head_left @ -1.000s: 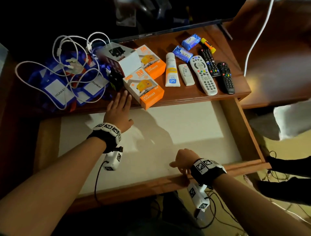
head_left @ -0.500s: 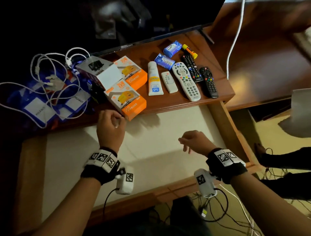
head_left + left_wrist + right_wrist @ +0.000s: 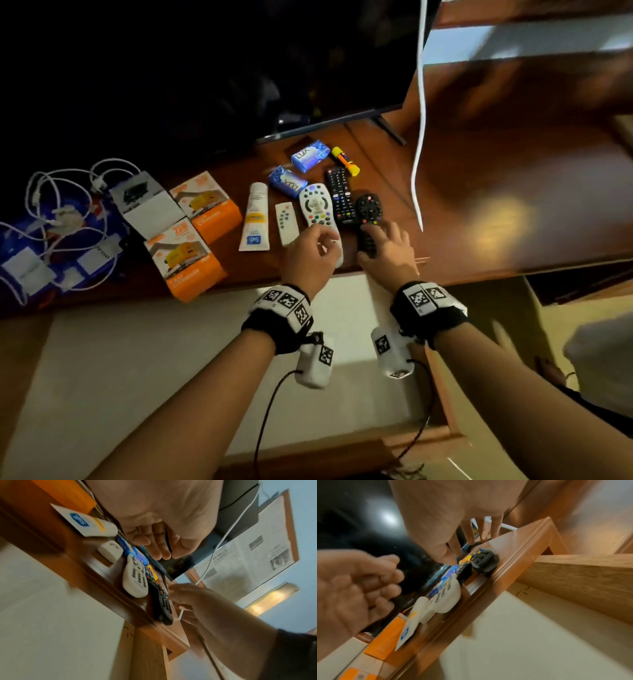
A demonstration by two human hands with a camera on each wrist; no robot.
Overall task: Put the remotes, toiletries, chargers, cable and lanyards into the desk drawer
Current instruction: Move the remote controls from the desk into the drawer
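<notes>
On the desk top lie a white remote (image 3: 317,209), a long black remote (image 3: 340,195), a short black remote (image 3: 368,209) and a small white remote (image 3: 286,222). Beside them are a tube (image 3: 255,222), two blue soap bars (image 3: 310,156) and orange charger boxes (image 3: 186,260). A white cable (image 3: 61,212) lies on blue lanyards (image 3: 20,253) at far left. My left hand (image 3: 318,246) hovers loosely curled over the white remote's near end, holding nothing. My right hand (image 3: 383,240) lays spread fingers on the short black remote (image 3: 485,562). The open drawer (image 3: 137,377) below holds nothing.
A dark TV (image 3: 205,68) stands at the back of the desk, and a white cord (image 3: 421,137) hangs down at its right. A yellow-orange marker (image 3: 346,161) lies by the soaps. The drawer's front rim (image 3: 342,448) is near my body.
Both hands have left the drawer and moved up and right to the remotes. The right hand came off the drawer's front rim, and its fingers now lie on the short black remote.
</notes>
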